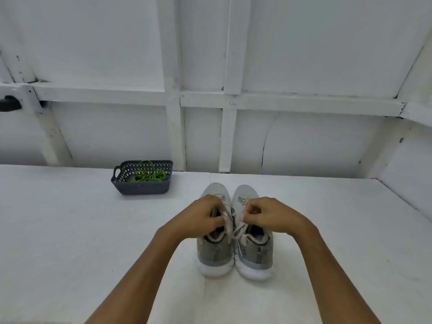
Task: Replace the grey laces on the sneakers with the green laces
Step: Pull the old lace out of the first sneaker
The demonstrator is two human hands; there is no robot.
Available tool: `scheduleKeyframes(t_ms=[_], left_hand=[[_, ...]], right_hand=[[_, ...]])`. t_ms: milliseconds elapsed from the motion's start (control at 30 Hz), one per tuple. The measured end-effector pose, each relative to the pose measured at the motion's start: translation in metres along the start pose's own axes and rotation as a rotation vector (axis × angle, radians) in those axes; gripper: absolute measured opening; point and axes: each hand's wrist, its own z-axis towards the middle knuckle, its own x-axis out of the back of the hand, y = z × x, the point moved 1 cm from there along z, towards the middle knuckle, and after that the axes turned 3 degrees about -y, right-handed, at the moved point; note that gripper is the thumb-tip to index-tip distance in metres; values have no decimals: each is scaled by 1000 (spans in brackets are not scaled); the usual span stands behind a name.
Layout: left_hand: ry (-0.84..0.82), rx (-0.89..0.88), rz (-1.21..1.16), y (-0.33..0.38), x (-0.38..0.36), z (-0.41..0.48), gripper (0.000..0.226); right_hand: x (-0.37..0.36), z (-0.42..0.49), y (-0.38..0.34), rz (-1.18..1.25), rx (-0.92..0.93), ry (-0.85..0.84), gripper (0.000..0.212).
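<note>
Two grey sneakers stand side by side, heels toward me: the left sneaker and the right sneaker. My left hand lies over the left sneaker's lacing and pinches a grey lace. My right hand hovers over the right sneaker's tongue, its fingers curled round a strand of grey lace that runs across toward the left sneaker. Green laces lie coiled in a dark basket at the back left. The eyelets under my hands are hidden.
The sneakers and basket rest on a white tabletop. A white panelled wall rises right behind the table, and a side wall closes in on the right. A dark handle sticks out at far left.
</note>
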Motion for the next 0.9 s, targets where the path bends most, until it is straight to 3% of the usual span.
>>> scheduleKeyframes(t_ms=[100,300,400,467,633,900], left_hand=[[-67,-48,146,-3,-5,-8,20],[-68,-110,252,-4,-27,-22,35],[24,-72,420,-5,-42,-28,36],[99,-59,492,-5,-49,-30,36],[184,-48,453,-16,-38,-32,31],[261,68,373,-57,9,-53,25]], right_hand=[[-7,-7,0,-199,-49,-155,19],[-29,-13,2,-427,-127,-184,27],[-42,-12,5,-522,-121,-71,17],[-46,-13,5,-520,-100,24,21],[-45,-16,5,-492,-29,245,24],[-44,-23,34,-390,73,452,23]])
